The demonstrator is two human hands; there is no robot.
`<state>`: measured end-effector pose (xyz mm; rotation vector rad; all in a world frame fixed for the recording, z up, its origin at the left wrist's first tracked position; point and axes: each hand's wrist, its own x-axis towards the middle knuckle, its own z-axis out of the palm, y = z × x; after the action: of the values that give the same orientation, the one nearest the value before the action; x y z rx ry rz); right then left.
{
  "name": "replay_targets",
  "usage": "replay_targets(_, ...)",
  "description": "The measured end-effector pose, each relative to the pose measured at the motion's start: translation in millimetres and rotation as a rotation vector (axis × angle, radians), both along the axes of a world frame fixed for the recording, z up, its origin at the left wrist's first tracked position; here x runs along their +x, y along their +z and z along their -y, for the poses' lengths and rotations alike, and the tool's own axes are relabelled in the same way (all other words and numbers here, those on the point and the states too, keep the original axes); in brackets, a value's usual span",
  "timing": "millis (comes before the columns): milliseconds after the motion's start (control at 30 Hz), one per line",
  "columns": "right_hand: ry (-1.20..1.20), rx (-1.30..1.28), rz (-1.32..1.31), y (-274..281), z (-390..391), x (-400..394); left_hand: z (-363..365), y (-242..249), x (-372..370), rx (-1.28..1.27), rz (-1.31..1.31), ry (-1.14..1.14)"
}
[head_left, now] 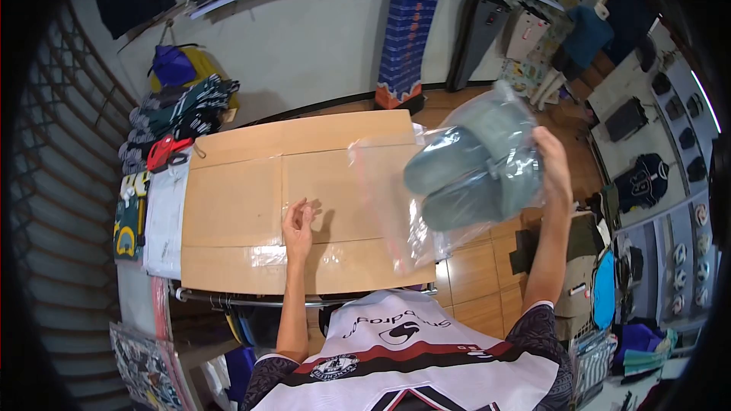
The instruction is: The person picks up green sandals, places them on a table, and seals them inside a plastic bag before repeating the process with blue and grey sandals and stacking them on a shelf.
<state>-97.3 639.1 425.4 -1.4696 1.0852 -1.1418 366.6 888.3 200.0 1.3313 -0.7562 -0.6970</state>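
Note:
A clear plastic bag (381, 205) holds a pair of grey-green slide sandals (461, 205). My right hand (554, 164) grips the bag at its right side, raising it over the right end of a flat cardboard sheet (236, 198). The soles face me, side by side, and the bag's pinkish edge hangs toward the left. Over the middle of the cardboard is my left hand (298, 227), its fingers curled and apart, with nothing in it.
Folded clothes (179, 118) and a red item (167, 152) lie left of the cardboard. Behind it stands a blue patterned pillar (411, 30). A clothes rail (251, 301) runs along the near edge. Shelves with caps and shoes line the right wall.

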Motion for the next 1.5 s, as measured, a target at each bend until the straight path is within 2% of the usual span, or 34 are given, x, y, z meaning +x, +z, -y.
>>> replay_targets(33, 0.16, 0.058, 0.033, -17.3, 10.8, 20.0, -7.9, -2.6, 0.3, -0.027, -0.175, -0.023)
replay_targets(67, 0.181, 0.153, 0.06, -28.3, 10.3, 50.0, -17.2, -7.6, 0.6, -0.058, -0.349, -0.046)
replay_targets(100, 0.304, 0.182, 0.03, -53.0, 26.4, 67.9, -25.3, -10.4, -0.1, -0.093, -0.523, -0.067)
replay_targets(133, 0.421, 0.246, 0.061, -70.6, 33.5, 92.8, -32.2, 1.5, -8.1, -0.069, -0.568, -0.043)
replay_targets(233, 0.574, 0.452, 0.058, -100.6, 33.0, 166.8, -65.1, -3.1, -8.2, 0.029, -0.501, 0.057)
replay_targets(267, 0.622, 0.456, 0.027, -115.8, 41.5, 185.5, -80.5, -21.5, 1.3, 0.089, -0.366, 0.054)
replay_targets(367, 0.712, 0.421, -0.07, -167.4, 68.9, 236.1, -109.6, -21.8, -3.3, 0.221, -0.18, 0.188)
replay_targets(400, 0.709, 0.381, -0.104, -179.6, 74.7, 250.2, -118.5, -21.5, -4.1, 0.232, -0.188, 0.204)
replay_targets(433, 0.701, 0.34, -0.14, -192.6, 81.4, 262.9, -124.9, -19.7, -5.8, 0.249, -0.196, 0.206)
replay_targets(467, 0.652, 0.141, -0.276, -206.2, 87.0, 274.8, -129.8, -18.8, -7.4, 0.247, -0.211, 0.203)
replay_targets(567, 0.433, -0.186, -0.487, -228.0, 88.9, 292.8, -137.7, -18.1, -9.7, 0.27, -0.203, 0.209)
replay_targets(667, 0.238, -0.273, -0.385, -197.1, 58.7, 281.7, -142.0, -19.7, -1.4, 0.294, -0.175, 0.184)
replay_targets(800, -0.097, -0.449, -0.307, -172.6, -8.0, 224.4, -140.6, -10.7, 9.4, 0.338, -0.153, 0.106)
replay_targets(933, -0.138, -0.145, -0.423, -187.0, -103.5, 152.3, -137.3, -1.3, 31.6, 0.434, -0.165, -0.082)
replay_targets(1000, 0.014, 0.072, -0.462, -223.2, -157.0, 117.8, -135.9, -0.3, 44.7, 0.462, -0.146, -0.183)
replay_targets(1067, 0.159, 0.478, -0.236, -210.7, -222.1, 113.3, -132.4, 1.8, 56.9, 0.496, -0.12, -0.281)
replay_targets(1133, 0.2, 0.645, -0.216, -204.8, -272.8, 117.1, -128.3, 1.8, 67.2, 0.5, -0.107, -0.366)
replay_targets(1267, 0.051, 0.705, -0.1, -218.3, -326.5, 135.3, -126.1, -0.4, 77.0, 0.501, -0.093, -0.458)
replay_targets(1500, -0.183, 0.563, 0.031, -242.1, -349.1, 145.2, -131.1, -9.6, 78.9, 0.426, -0.126, -0.533)
